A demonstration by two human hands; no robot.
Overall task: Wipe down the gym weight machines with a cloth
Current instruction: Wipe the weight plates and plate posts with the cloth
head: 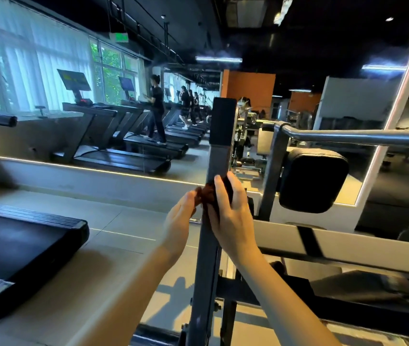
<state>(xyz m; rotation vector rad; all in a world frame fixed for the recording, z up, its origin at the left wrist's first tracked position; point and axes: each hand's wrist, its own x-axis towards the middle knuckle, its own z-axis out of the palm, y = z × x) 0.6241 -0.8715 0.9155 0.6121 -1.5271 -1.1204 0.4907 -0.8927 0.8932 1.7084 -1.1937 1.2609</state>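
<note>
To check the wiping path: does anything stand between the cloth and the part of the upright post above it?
Nothing visible does. The left hand and right hand hold the cloth on the post; its face above is bare.

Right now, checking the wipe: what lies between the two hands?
Head view: the dark cloth, against the machine's grey post, sits between left hand and right hand.

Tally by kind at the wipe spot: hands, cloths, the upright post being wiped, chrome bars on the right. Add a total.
Hands: 2 (left hand, right hand)
Cloth: 1
Upright post: 1
Chrome bar: 1
Total: 5
</note>
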